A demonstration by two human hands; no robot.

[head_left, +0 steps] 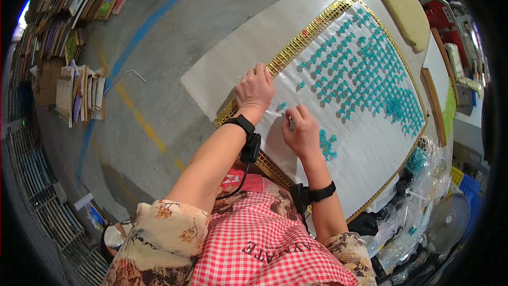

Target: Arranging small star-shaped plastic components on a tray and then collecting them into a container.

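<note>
Two hands on white mosaic sheet (365, 148): left hand (255, 91) flat, open, steadying gold tile border (296, 47) at 11 o'clock; right hand (301, 132) curled, pinching small teal tile (281, 106), likely for placement.

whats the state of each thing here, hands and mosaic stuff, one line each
left hand: knuckles up, pressed flat on the gold tile border
right hand: fingers curled at a teal tile
white sheet: flat, partly covered in teal tile clusters
loose teal tiles: small pile beside right hand
plastic bags: crumpled at the table edge
</note>
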